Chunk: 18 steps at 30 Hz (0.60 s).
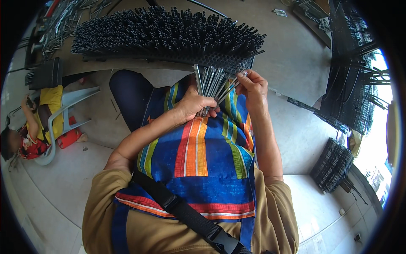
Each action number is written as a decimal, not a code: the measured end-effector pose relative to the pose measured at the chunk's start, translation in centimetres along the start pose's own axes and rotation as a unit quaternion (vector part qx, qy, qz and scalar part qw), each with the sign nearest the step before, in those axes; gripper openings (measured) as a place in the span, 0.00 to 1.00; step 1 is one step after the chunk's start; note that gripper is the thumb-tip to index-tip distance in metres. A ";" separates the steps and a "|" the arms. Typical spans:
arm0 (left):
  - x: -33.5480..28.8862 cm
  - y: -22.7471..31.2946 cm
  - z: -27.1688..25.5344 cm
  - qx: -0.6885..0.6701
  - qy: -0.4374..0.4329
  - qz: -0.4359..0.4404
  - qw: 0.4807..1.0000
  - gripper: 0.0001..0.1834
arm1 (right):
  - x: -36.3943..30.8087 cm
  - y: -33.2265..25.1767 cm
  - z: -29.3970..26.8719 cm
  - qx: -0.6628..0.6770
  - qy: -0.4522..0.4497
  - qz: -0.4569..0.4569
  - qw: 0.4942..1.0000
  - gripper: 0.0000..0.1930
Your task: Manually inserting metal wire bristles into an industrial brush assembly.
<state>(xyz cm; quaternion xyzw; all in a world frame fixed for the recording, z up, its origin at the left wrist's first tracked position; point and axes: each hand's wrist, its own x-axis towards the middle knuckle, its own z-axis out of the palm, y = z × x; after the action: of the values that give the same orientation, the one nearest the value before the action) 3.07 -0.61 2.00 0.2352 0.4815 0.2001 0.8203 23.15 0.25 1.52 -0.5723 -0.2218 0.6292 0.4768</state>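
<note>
My left hand [191, 104] is closed around the lower part of a fanned bundle of thin silvery metal rods [210, 82], held over my striped apron [192, 146]. One thicker rod [197, 78] stands at the bundle's left side. At the right of the bundle, my right hand [255, 88] pinches the upper end of one or two slanting rods [228, 91] between thumb and fingers. Just beyond my hands is a long perforated black rack [230, 62], densely filled with upright black-tipped rods [165, 34]. The bundle's lowest ends are partly hidden by my left hand.
Loose metal rods [63, 29] lie heaped at the far left of the table [292, 55]. More black racks [349, 80] stand at right, with another [333, 165] on the floor. At left, a person [31, 127] sits on a pale plastic chair [53, 131].
</note>
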 end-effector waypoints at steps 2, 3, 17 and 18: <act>0.5 -0.7 -0.2 -0.003 0.029 0.020 0.999 0.09 | 0.1 -0.7 -0.2 -0.019 -0.005 -0.022 1.000 0.06; 0.6 -0.4 0.1 -0.019 0.039 0.011 0.999 0.08 | -0.3 -1.5 0.1 -0.028 0.026 -0.043 0.998 0.06; 1.6 -0.5 0.0 -0.080 0.041 0.009 0.996 0.11 | 1.9 -2.9 0.5 -0.120 0.139 -0.427 0.886 0.05; 1.4 -0.5 0.1 -0.059 0.041 0.029 0.997 0.11 | 2.0 -2.9 0.5 -0.114 0.135 -0.421 0.889 0.05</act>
<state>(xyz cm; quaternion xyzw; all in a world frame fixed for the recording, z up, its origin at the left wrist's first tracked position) 3.86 -0.22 0.76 0.1920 0.4951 0.2611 0.8061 23.92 3.39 3.07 -0.5550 -0.4460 0.2560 0.6538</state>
